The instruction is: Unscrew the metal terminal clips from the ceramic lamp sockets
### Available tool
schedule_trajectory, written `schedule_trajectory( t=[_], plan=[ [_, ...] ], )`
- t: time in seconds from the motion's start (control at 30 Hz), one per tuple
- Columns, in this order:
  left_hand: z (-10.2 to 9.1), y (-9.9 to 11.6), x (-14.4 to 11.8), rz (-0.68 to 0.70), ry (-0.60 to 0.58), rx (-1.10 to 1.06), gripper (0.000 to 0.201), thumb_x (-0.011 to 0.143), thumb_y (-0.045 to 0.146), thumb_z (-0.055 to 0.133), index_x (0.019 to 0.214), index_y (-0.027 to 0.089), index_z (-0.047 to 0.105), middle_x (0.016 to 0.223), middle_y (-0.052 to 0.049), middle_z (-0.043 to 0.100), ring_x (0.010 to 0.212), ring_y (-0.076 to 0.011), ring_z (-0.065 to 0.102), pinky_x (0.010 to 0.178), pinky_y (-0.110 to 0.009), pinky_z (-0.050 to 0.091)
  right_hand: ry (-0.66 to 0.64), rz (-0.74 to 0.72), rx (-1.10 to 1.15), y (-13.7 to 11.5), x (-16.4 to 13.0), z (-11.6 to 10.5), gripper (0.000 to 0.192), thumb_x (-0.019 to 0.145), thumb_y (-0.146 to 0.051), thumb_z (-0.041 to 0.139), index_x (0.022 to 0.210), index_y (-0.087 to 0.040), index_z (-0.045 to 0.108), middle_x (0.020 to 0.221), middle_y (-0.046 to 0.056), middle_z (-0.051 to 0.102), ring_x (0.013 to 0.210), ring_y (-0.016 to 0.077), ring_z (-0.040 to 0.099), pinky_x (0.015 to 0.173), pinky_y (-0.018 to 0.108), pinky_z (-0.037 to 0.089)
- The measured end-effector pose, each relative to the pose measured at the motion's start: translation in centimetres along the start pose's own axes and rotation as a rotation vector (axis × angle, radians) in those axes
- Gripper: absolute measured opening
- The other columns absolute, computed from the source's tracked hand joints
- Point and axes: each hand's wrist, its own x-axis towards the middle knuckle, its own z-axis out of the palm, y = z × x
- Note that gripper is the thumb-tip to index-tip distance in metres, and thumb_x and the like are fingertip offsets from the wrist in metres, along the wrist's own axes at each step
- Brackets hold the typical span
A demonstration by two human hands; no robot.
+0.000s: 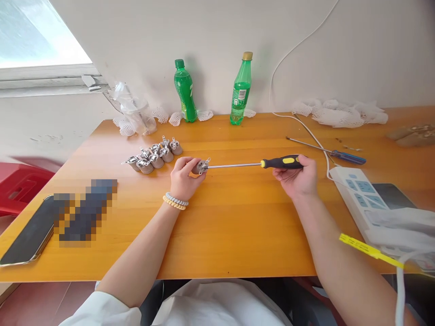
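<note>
Left hand [184, 177]: pinches a brown, stubby round piece [199, 168] with metal tabs
Right hand [302, 178]: grasps a black-and-yellow screwdriver [277, 162]
Piece: at the slim metal shaft [234, 165]'s nine o'clock end

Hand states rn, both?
Left hand: closed, holding a small brown part with metal fittings.
Right hand: closed, holding the black-and-yellow screwdriver by its handle.

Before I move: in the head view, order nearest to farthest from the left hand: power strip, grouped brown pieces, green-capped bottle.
From the left hand:
1. Grouped brown pieces: just left and beyond.
2. Green-capped bottle: farther ahead.
3. Power strip: far right.
</note>
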Motion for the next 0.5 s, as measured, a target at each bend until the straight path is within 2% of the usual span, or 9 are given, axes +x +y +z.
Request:
schedule_trajectory(
  t=[0.17,0.3,0.4,0.5],
  plan=[
    [0.0,-0.1,-0.1,0.021,0.013,-0.012,0.029,0.069,0.020,0.071,0.097,0.019,0.068,0.092,-0.006,0.062,0.084,-0.0171,0.061,0.078,-0.030,0.053,-0.005,-0.023,-0.004,0.0,-0.1,0.2,0.020,0.067,-0.040,0.056,0.061,-0.020,0.055,0.048,0.003,0.059,0.040,0.0183,0.057,0.032,0.026,0.035],
    [-0.1,-0.2,-0.1,0.007,-0.012,0.043,0.028,0.068,0.020,0.069,0.096,0.020,0.069,0.090,-0.005,0.060,0.081,-0.0173,0.059,0.075,-0.031,0.052,-0.079,-0.134,-0.008,-0.3,-0.4,-0.2,0.014,0.065,-0.034,0.058,0.068,-0.020,0.058,0.051,0.001,0.059,0.042,0.0188,0.058,0.032,0.026,0.035],
    [-0.2,-0.2,-0.2,0.024,-0.042,0.099,0.027,0.067,0.019,0.068,0.094,0.021,0.070,0.088,-0.005,0.057,0.081,-0.0177,0.058,0.073,-0.031,0.052,-0.144,-0.222,-0.074,-0.8,-0.6,-0.8,0.015,0.064,-0.032,0.060,0.071,-0.018,0.061,0.054,0.003,0.059,0.043,0.0195,0.059,0.033,0.028,0.037],
    [-0.3,-0.4,-0.4,0.047,-0.095,0.067,0.026,0.069,0.018,0.065,0.094,0.020,0.070,0.090,-0.006,0.055,0.078,-0.0159,0.057,0.069,-0.028,0.052,-0.153,-0.243,-0.146,-1.1,-0.5,-1.3,0.020,0.066,-0.036,0.064,0.077,-0.020,0.062,0.056,0.002,0.059,0.042,0.0174,0.057,0.034,0.028,0.038]
  ],
)
